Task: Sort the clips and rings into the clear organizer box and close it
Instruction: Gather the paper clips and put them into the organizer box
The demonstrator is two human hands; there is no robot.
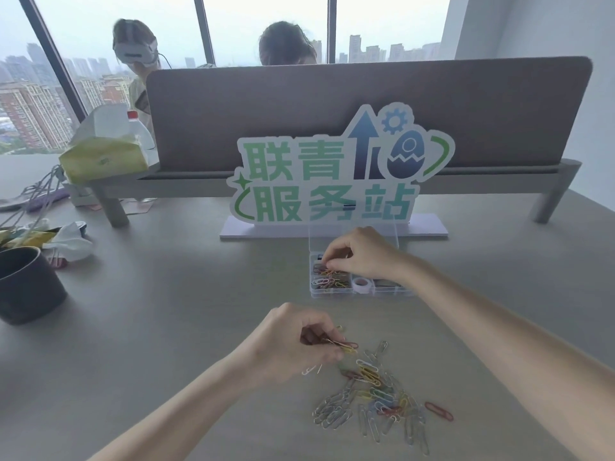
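At the far left of the grey table (166, 294) stands a dark round cup (28, 284), with crumpled wrappers (66, 239) behind it and a yellow-green tissue pack (104, 158) on the shelf of the grey desk divider (332, 111). Moving toward the middle, the left hand (293, 341) hovers low over the table, fingers curled and pinching a few coloured paper clips (344, 346) — a red one and a yellow one stick out past the fingertips. Just right of that hand and nearer the viewer lies the loose pile of paper clips (376, 397), silver and coloured mixed, with one red clip (439, 410) apart at its right edge. Farther back, in front of the green-and-blue sign (329, 174), sits the clear organizer box (361, 292) with its lid (352, 234) standing open. Its left compartment holds coloured clips; a white ring (361, 283) lies in the one beside it. The right hand (362, 254) reaches over the box, fingers bent down into the clips — whether it grips one cannot be told.
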